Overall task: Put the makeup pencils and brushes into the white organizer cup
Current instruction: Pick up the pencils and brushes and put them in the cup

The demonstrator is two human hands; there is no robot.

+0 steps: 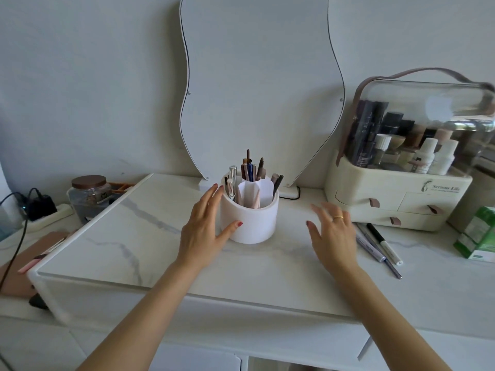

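Observation:
The white organizer cup [253, 220] stands upright in the middle of the marble tabletop [134, 236], with several pencils and brushes [250, 168] sticking up out of its compartments. My left hand [205, 223] rests against the cup's left side, fingers spread, thumb on its front wall. My right hand [332, 231] hovers open to the right of the cup, apart from it, a ring on one finger. Three makeup pencils [379, 243] lie on the table just right of my right hand, in front of the storage box.
A cream cosmetics box [396, 194] with a clear lid and drawers stands at the right. A wavy mirror [257, 84] leans behind the cup. A jar [89, 196], power strip and cables sit left. A green carton [479, 234] stands at far right.

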